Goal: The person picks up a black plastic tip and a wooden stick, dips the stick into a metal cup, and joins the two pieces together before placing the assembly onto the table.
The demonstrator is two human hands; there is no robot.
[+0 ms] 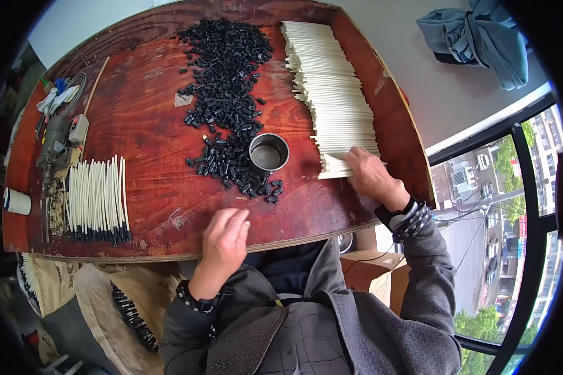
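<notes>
My right hand (370, 174) is closed over the near end of a long stack of thin, cream-white rods (338, 94). Its fingertips are on the nearest rods, partly hiding them. At the table's front edge hovers my left hand (225, 239), fingers loosely bent and slightly apart, with nothing visible in it. Between and beyond the hands lies a heap of small black plastic fittings (225, 81). A round metal cup (269, 152) stands against the heap's near right side. To the left, a bundle of white rods with black ends (97, 197) lies on the table.
The red-brown wooden table (150, 119) has raised rims. Along its left side are a small metal device (56, 140), a white glove (57, 100) and a white roll (17, 202). A cardboard box (369, 269) sits below the edge. Grey cloth (475, 40) lies beyond the right rim, near the window.
</notes>
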